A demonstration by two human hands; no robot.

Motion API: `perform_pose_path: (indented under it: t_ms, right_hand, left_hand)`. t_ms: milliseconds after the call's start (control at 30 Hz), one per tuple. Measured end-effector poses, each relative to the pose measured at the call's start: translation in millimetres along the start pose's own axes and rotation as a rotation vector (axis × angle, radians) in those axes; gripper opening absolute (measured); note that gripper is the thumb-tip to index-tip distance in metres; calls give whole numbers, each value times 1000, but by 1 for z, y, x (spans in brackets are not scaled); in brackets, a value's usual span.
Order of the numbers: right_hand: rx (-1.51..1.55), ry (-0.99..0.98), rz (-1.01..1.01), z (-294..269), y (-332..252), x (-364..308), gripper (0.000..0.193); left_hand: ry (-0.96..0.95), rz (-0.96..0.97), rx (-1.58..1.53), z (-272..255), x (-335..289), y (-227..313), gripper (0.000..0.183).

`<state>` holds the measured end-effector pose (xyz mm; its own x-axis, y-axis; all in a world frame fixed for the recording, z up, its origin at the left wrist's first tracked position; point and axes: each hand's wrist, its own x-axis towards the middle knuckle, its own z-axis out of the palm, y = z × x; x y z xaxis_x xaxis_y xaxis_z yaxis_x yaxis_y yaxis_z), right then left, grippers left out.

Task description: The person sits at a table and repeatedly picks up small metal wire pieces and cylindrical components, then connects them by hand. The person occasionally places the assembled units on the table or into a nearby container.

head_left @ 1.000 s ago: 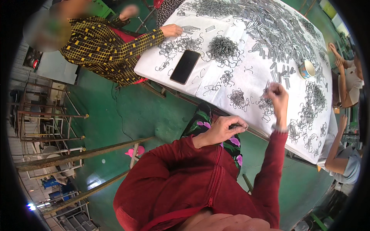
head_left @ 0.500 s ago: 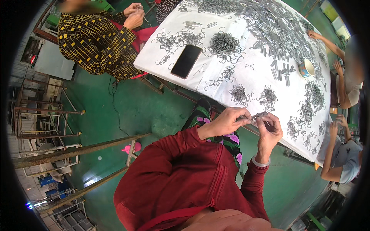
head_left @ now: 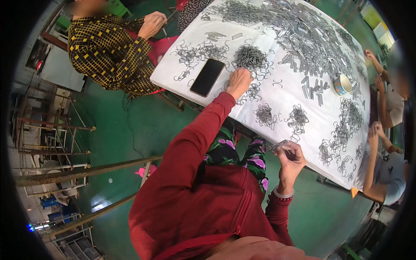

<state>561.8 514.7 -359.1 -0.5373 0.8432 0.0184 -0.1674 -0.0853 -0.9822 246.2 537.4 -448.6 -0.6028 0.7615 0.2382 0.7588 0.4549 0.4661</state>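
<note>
My left hand [head_left: 239, 82] reaches over the table, beside a dense heap of grey wire hooks [head_left: 250, 56] and a smaller scatter of hooks. Its fingers are curled downward; what lies under their tips is hidden. Just past the table's near edge, my right hand [head_left: 291, 159] pinches a short grey metal channel piece [head_left: 277, 145] between thumb and fingers. Two small clusters of wire hooks [head_left: 265, 116] lie on the white cloth between my hands. The black phone [head_left: 208, 78] lies flat to the left of my left hand.
The white-covered table [head_left: 290, 97] bears a large spread of metal channel pieces [head_left: 303, 39] and a paper cup [head_left: 342, 84]. A co-worker in a patterned shirt [head_left: 110, 52] sits at the left; other people's arms [head_left: 372, 143] rest along the right edge. Metal rails [head_left: 91, 170] stand at the lower left.
My left hand has left my right hand and stretched forward and left to the wire hooks. My right hand has shifted slightly left and down, still gripping the metal channel piece.
</note>
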Motion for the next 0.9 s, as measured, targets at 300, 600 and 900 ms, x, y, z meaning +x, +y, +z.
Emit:
perform_pose_path:
  t_ms: [300, 600, 900]
  right_hand:
    - [-70, 44, 0, -6, -5, -2, 22]
    - [-107, 88, -17, 1, -5, -9, 19]
    - [-15, 185, 5, 6, 14, -13, 20]
  left_hand:
    - [58, 72, 62, 13, -5, 12, 18]
    - [-299, -61, -784, -80, -81, 89, 17]
    - [-325, 149, -1270, -81, -159, 132, 12]
